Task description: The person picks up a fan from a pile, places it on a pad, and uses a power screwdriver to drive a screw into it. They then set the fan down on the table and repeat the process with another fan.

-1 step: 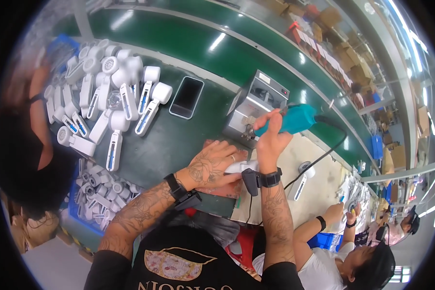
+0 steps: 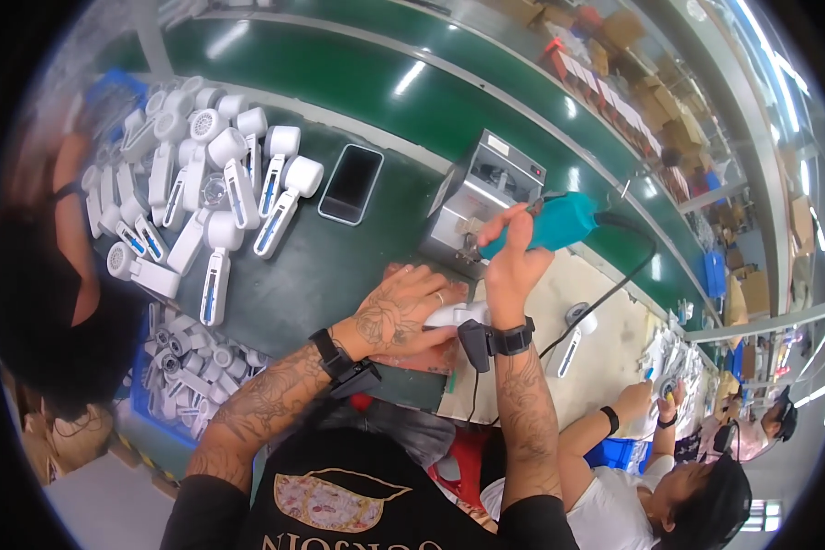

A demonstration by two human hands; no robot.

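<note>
My right hand (image 2: 519, 259) is wrapped around a teal electric screwdriver (image 2: 559, 223) with a black cord. The screwdriver's front end is at the face of a grey metal screw feeder (image 2: 479, 203), partly hidden by my fingers. My left hand (image 2: 407, 312) grips a white plastic device (image 2: 445, 316), pressing it down on a reddish-brown pad (image 2: 415, 365). My hand and right wrist cover much of that device.
Many white long-handled, round-headed devices (image 2: 218, 261) are heaped at the left, beside a phone (image 2: 352, 183). A blue bin (image 2: 144, 394) holds more white parts. Another white device (image 2: 573, 344) lies to the right, near a co-worker's hands (image 2: 646, 401). A person sits at the far left.
Both hands keep nearly the same positions. The view has shifted very slightly.
</note>
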